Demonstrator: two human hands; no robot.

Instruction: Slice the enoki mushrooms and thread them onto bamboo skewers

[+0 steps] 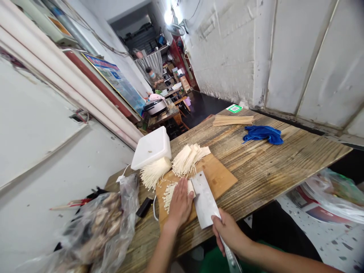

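Note:
My left hand [181, 200] lies across a bunch of enoki mushrooms [168, 195], its fingers stretched out and pressing it onto the wooden cutting board [221, 173]. The bunch's pale base sticks out on the right of the hand. In my right hand [229, 232] is the handle of a cleaver [204, 199]. Its broad blade shows its flat side, close to the base of the bunch; exact contact is unclear. Farther up the board is a pile of sliced enoki mushrooms [188, 159]. Another enoki bunch [156, 172] lies at the board's left edge.
A white plastic box [152, 148] stands behind the mushrooms. Thin wooden skewers [233, 120] and a blue cloth [263, 134] lie across the wooden table [301, 153]. At left are a plastic bag [104, 223] of brownish contents and a black object [144, 207]. A person [155, 79] is far back.

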